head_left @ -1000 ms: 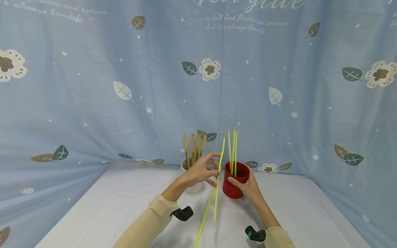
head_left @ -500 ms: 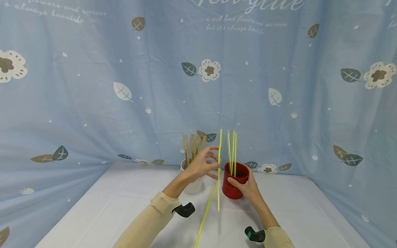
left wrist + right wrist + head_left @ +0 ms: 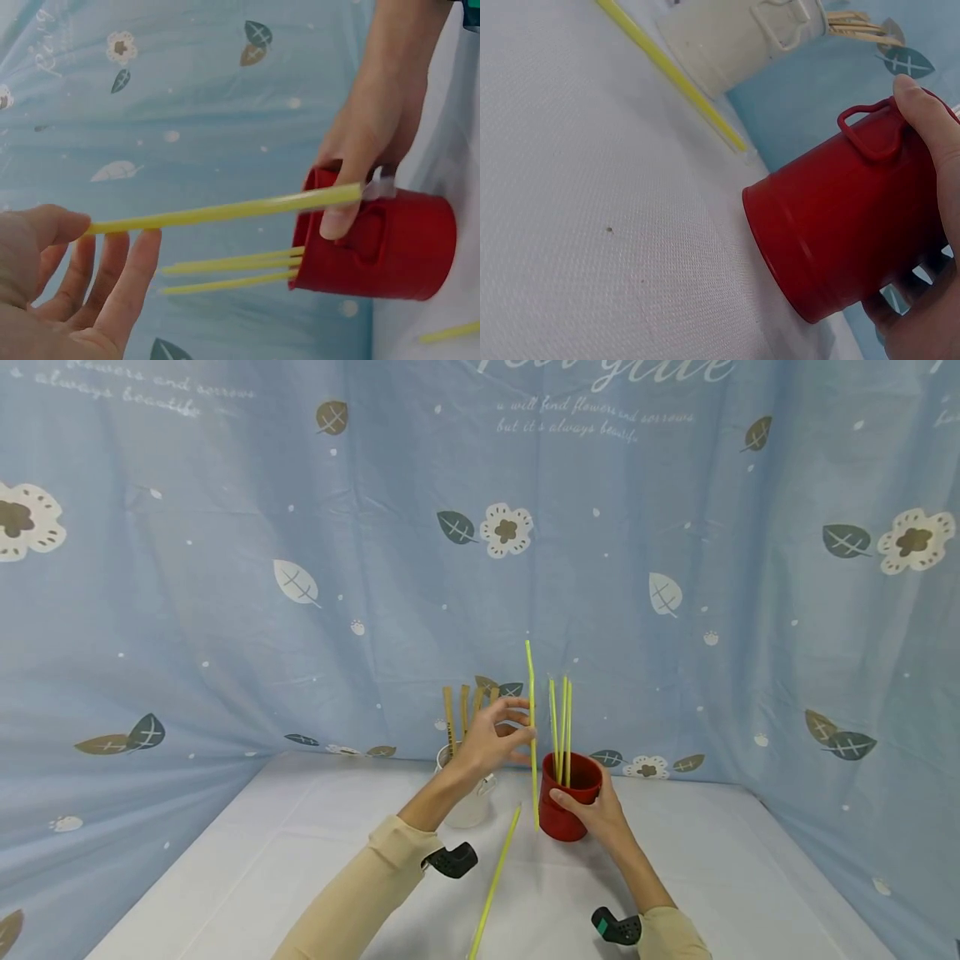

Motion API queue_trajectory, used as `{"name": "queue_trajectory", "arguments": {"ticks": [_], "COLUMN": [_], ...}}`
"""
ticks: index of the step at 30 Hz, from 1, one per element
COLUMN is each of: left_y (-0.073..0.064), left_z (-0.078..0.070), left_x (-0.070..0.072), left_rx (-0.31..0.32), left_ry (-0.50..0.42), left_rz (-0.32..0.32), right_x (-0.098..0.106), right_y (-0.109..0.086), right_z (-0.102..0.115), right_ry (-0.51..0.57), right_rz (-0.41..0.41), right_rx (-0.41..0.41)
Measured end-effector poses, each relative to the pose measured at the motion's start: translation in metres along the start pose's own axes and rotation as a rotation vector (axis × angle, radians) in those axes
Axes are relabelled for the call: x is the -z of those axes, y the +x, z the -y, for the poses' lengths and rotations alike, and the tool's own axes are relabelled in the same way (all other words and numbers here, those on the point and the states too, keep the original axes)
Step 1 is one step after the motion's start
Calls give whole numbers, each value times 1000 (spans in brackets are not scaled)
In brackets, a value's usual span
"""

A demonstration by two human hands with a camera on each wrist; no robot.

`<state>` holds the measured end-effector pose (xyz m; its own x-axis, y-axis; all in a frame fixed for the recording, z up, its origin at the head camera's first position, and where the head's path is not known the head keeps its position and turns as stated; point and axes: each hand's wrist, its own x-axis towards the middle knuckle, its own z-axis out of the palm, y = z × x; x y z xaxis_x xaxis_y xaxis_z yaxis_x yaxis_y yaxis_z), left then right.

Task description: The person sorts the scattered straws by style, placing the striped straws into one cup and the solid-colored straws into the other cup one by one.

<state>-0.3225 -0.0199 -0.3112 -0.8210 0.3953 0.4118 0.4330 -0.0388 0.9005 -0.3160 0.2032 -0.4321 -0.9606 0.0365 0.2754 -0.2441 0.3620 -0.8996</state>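
My left hand [image 3: 495,743] pinches a yellow straw [image 3: 534,781] between thumb and fingertips, holding it nearly upright just left of a red metal bucket [image 3: 561,820]. In the left wrist view, the straw's lower end shows a clear wrapper tip and overlaps the bucket rim; whether they touch I cannot tell. With thumb at the rim and fingers around the far side, my right hand [image 3: 606,814] grips the bucket. Several yellow straws [image 3: 232,264] stand inside it. The right wrist view shows the bucket's small wire handle [image 3: 870,135]. Another yellow straw [image 3: 495,883] lies on the table.
A white metal bucket [image 3: 468,812] stands behind my left forearm, holding several brown paper-wrapped sticks [image 3: 449,714]. White cloth covers the table [image 3: 300,843]. A blue patterned curtain [image 3: 405,585] hangs behind and at both sides.
My left hand has risen with the straw, bringing its lower end up and toward the red bucket. The straw on the table stayed put, and my right hand kept its grip on the bucket.
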Motion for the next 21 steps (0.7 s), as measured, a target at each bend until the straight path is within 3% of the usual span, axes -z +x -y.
{"name": "queue_trajectory", "arguments": {"ticks": [3, 7, 13, 21], "left_y": [4, 9, 17, 28], "left_z": [-2, -5, -8, -14], "left_x": [-1, -2, -5, -10], "left_rx": [-27, -45, -118, -154], "left_ry": [0, -26, -69, -9], "left_rz": [-21, -53, -105, -131], "right_x": [2, 2, 0, -3], "right_y": [-10, -14, -4, 8], "right_z": [18, 25, 7, -19], "right_ry": [9, -7, 2, -15], "right_rz": [10, 7, -4, -18], "right_rx": [-10, -24, -23, -2]}}
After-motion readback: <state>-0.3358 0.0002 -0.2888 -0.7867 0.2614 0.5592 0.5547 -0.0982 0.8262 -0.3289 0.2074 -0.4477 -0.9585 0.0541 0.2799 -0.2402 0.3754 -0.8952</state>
